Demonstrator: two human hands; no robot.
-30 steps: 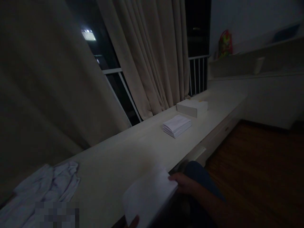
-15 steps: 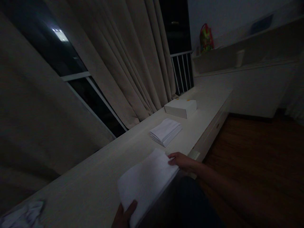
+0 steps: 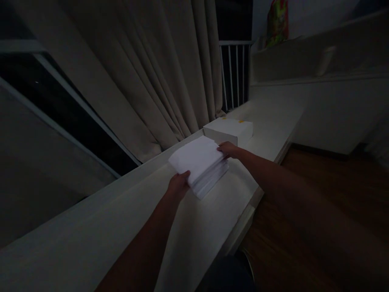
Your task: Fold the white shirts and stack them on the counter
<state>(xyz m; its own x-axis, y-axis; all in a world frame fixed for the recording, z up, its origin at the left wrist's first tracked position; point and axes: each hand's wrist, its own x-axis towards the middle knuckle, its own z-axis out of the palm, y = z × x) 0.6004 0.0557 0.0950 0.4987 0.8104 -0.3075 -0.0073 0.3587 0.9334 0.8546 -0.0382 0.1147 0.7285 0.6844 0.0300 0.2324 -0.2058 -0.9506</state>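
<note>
Between my two hands is a folded white sheet of paper (image 3: 197, 158), held directly over a stack of folded paper (image 3: 212, 180) on the long white cabinet top. My left hand (image 3: 179, 182) grips its near left corner, thumb on top and fingers underneath. At the right end, my right hand (image 3: 227, 149) pinches the edge, also thumb uppermost. The held paper covers most of the stack; whether the two touch all along I cannot tell. Just behind them stands a white box (image 3: 229, 129) with small orange tabs on top.
The white cabinet top (image 3: 127, 227) runs from the lower left to the far right. Beige curtains (image 3: 158, 81) and a window line its left side. A raised shelf (image 3: 291, 61) with a colourful bag (image 3: 277, 22) is at the back; wooden floor (image 3: 306, 178) lies right.
Both hands have carried the folded paper forward, from near my lap onto the stack. The view has shifted, and the crumpled item at lower left is out of sight.
</note>
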